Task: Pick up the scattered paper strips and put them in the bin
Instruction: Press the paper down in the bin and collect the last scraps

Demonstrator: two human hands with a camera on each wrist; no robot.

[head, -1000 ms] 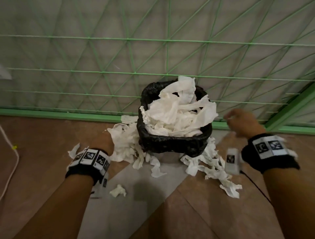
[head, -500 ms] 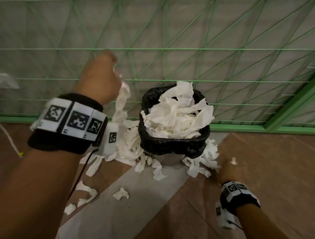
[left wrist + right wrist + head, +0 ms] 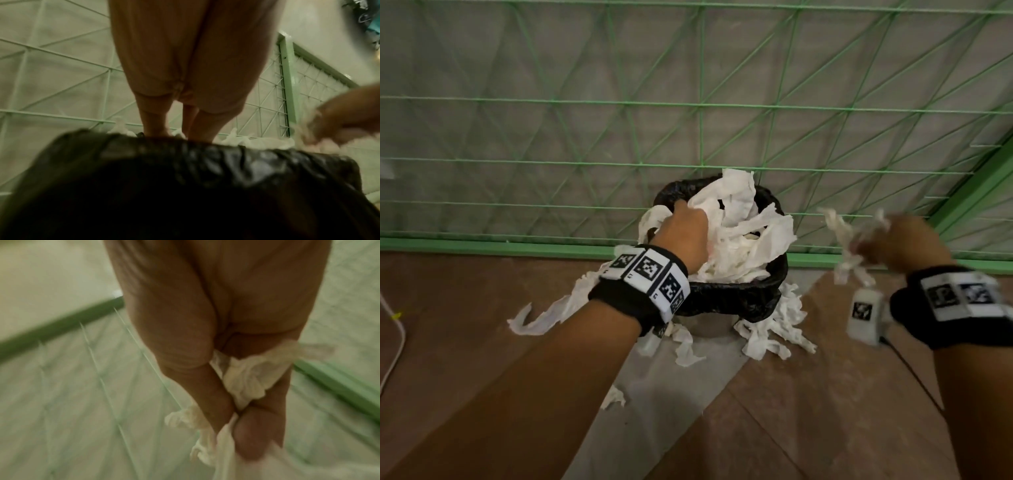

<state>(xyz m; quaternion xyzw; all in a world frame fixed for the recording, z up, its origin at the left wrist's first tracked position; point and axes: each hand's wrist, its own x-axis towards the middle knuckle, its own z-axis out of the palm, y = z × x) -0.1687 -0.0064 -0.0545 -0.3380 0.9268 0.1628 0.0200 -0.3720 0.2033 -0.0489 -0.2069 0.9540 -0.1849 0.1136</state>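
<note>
A bin with a black liner [image 3: 729, 301] stands against the fence, heaped with white paper strips [image 3: 750, 240]. My left hand [image 3: 685, 233] reaches down into the heap at the bin's left side. In the left wrist view its fingers [image 3: 154, 120] run straight down behind the liner rim [image 3: 205, 162], tips hidden. My right hand [image 3: 904, 240], blurred, hovers right of the bin and grips a bundle of strips [image 3: 846, 246]. The right wrist view shows thumb and fingers [image 3: 255, 434] pinching that bundle [image 3: 244, 379]. More strips lie on the floor right of the bin [image 3: 777, 329], to its left [image 3: 551, 311] and in front [image 3: 685, 346].
A green mesh fence [image 3: 702, 137] with a green base rail [image 3: 482, 245] stands right behind the bin. A white cable [image 3: 393, 342] runs along the floor at the far left. One small scrap [image 3: 614, 397] lies on the grey floor panel nearer me.
My left hand came down from beside the fence, where it held strips, into the bin. My right hand rose from the floor right of the bin with a bundle of strips.
</note>
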